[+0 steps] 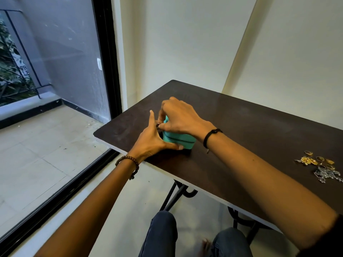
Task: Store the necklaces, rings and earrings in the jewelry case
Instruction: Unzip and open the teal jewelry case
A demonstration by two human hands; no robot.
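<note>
Knees (163,232) below surface (259,127), left hand (148,140) gripping teal jewelry case (178,140), right hand (178,117) pinching its top corner, jewelry heap (319,166) well right of hands

The dark brown rectangular desk (250,130) has a smooth laminate-looking top with a dull sheen and a pale edge band, on black painted metal legs (172,195). The teal rounded jewelry case (178,140) looks smooth and matt, leatherette or plastic. The small gold-coloured metal rings and earrings (308,160) glint brightly; the tangled silver metal chain necklaces (327,174) shine more coolly. One wrist bears a brown wooden bead bracelet (128,158), the other a black cord bracelet (207,136). The dark blue trousers (161,234) look like denim.
</note>
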